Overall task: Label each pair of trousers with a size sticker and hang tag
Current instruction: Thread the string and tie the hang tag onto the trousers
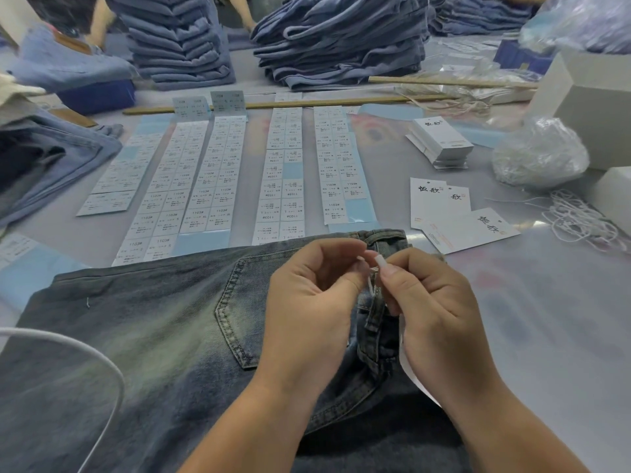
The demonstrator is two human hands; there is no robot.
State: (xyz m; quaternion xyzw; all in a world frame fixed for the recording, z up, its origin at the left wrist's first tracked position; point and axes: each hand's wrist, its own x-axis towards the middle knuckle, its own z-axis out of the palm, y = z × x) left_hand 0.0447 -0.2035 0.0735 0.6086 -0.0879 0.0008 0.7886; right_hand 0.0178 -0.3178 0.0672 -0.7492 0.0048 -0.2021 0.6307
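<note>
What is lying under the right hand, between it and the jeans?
A white hang tag shows under the right hand, its edge sticking out over the jeans. The hand covers most of it, so any print cannot be seen. Both hands pinch a thin white string.

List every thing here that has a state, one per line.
left hand: pinching the white string
right hand: pinching the string, hang tag under the palm
jeans: flat, back pocket up
sticker strips: partly peeled
hang tag stack: neat, untouched
</note>
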